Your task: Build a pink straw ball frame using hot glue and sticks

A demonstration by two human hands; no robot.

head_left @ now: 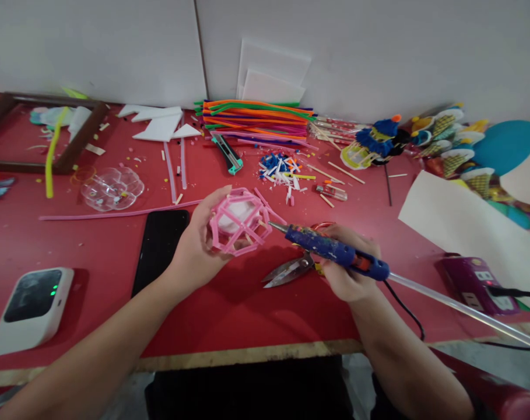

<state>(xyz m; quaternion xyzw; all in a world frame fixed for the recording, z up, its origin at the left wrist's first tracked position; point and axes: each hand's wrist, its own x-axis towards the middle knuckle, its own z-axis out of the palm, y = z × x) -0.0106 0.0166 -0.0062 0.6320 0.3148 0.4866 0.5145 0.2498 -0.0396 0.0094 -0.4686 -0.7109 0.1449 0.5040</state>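
Note:
My left hand (202, 242) is closed around a small pink cage-like frame (242, 224) made of short strips, with something white inside it. In my right hand (350, 262) is a blue hot glue gun (330, 248), gripped with its metal nozzle pointing left, close to the frame's right side. A long clear glue stick (461, 306) sticks out of the gun's back end. Scissors (291, 269) lie below the gun, blades toward the left, their handles partly hidden by my right hand. A pink strip (269, 205) slants down beside the frame toward the nozzle.
A black phone (160, 248) and a white device (32, 309) lie at left. Colourful pipe cleaners (256, 122), a utility knife (227, 154) and cut scraps (277, 169) lie behind. At right are a purple power socket (477, 286), white paper (461, 216) and a blue craft figure (376, 140).

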